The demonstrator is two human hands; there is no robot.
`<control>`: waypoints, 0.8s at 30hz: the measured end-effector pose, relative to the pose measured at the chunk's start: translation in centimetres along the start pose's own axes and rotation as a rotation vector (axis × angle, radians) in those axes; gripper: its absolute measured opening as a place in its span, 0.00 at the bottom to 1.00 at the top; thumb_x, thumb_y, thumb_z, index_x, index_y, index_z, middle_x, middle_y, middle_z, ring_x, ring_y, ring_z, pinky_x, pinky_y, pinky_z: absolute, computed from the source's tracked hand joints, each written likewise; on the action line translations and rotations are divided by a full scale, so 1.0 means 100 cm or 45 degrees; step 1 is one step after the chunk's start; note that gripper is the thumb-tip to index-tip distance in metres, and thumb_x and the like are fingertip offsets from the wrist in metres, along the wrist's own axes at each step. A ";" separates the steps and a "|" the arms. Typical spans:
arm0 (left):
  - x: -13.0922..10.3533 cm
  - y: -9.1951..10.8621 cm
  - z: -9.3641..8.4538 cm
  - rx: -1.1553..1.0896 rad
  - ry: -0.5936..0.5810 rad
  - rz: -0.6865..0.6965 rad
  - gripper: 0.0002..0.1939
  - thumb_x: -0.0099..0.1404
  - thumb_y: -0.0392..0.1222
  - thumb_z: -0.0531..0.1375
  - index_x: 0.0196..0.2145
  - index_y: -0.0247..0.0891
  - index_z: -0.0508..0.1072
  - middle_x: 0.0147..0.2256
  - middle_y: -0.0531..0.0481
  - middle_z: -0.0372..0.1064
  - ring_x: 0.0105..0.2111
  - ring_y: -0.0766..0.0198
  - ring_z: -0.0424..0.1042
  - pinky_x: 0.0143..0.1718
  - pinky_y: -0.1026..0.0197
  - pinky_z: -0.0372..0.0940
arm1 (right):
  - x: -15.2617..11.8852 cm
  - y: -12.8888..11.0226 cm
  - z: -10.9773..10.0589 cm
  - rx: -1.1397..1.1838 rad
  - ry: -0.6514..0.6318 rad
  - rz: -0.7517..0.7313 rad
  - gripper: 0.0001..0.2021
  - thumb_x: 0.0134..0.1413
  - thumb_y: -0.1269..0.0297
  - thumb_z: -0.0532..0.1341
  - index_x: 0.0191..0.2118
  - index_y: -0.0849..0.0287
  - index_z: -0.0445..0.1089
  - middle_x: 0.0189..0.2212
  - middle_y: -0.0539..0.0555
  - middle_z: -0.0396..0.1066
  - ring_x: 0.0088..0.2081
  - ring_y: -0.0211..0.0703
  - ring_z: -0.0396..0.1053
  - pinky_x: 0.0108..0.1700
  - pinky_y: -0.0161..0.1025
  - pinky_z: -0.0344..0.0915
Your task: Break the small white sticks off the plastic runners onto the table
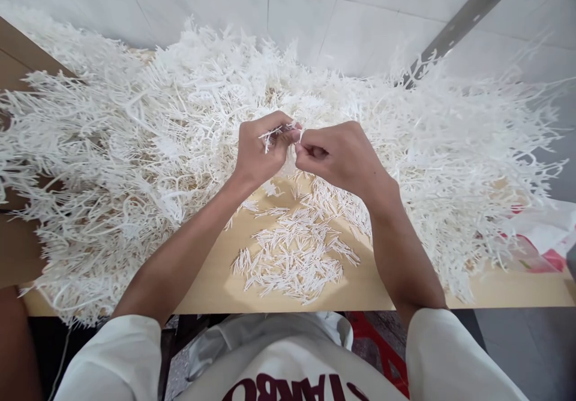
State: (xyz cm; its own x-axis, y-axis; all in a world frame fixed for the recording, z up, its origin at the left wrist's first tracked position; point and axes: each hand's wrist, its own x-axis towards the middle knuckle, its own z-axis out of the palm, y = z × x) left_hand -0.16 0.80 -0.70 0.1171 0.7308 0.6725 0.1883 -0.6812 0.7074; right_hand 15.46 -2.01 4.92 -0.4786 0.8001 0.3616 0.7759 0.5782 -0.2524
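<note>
My left hand is closed on a small white branched piece, whose thin twigs stick out between thumb and fingers. Touching it at the fingertips, my right hand is pinched with its fingers curled; what lies between its fingertips is too small to make out. Below both hands, a loose pile of short white sticks lies on the wooden table. A large heap of white branched pieces surrounds the hands on the left, behind and on the right.
A pink and white plastic bag lies at the right end of the table. Cardboard stands at the left edge. Behind the heap is a tiled wall with a slanting metal bar. A red stool shows under the table.
</note>
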 end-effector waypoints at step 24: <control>0.005 -0.009 -0.005 0.098 -0.188 -0.055 0.19 0.63 0.60 0.55 0.33 0.41 0.72 0.30 0.53 0.72 0.29 0.70 0.69 0.31 0.64 0.63 | 0.000 0.022 -0.013 0.348 -0.261 0.123 0.19 0.61 0.47 0.52 0.38 0.56 0.72 0.34 0.52 0.73 0.35 0.39 0.67 0.38 0.38 0.60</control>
State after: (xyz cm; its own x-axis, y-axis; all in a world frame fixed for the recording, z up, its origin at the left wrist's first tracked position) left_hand -0.71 1.73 -0.89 0.2481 0.7618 0.5984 0.2696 -0.6476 0.7127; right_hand 17.72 -0.99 5.56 -0.5024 0.8526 0.1440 0.6960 0.4975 -0.5178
